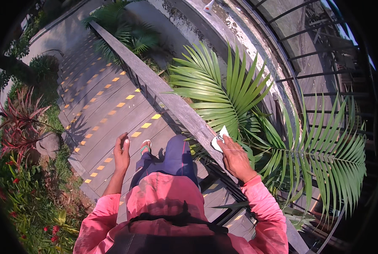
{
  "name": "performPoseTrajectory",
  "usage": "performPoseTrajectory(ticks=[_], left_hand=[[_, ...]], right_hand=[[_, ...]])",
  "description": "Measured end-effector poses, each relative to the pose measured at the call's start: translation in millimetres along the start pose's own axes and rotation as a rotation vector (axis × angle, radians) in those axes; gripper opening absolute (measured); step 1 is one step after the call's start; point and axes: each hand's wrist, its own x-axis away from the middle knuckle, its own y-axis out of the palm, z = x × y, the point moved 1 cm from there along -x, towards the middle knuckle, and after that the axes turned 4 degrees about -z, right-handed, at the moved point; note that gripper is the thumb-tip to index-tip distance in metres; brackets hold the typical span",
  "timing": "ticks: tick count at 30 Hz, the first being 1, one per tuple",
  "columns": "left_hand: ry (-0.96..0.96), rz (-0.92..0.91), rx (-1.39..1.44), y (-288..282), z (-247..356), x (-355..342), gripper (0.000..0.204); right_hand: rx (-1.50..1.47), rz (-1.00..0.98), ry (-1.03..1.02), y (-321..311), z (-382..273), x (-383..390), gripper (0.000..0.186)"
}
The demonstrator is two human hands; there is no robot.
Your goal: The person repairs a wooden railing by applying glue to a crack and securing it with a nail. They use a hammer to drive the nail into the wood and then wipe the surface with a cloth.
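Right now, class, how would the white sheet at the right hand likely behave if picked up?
The white sheet looks small against the right hand, so probably light. Its pointed corner seems to hold shape, suggesting slight stiffness.

A garden outdoors, in bright sun
A grey planked walkway (125,115) marked with dashed yellow-orange strips (146,125) runs toward ten o'clock beside a long, flat, weathered-grey handrail (181,107); feathery green palm fronds (230,101) spread at one and three o'clock, green bushes dotted with red flowers (32,211) at eight o'clock.
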Motion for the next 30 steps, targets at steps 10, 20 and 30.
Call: performPoseTrajectory(ticks=[10,20,30], left_hand=[[-0.413,0.585,0.119,-207,-151,26,0.077],[-0.001,0.086,-0.143,134,55,-176,0.089],[-0.238,0.294,0.091,206,55,-197,0.113]], right_hand=[[0.089,-0.045,0.077,9,-23,-30,0.068],[0.181,-0.165,-0.053,12,-37,-53,0.071],[0.103,-0.162,-0.059,10,-28,-36,0.071]])
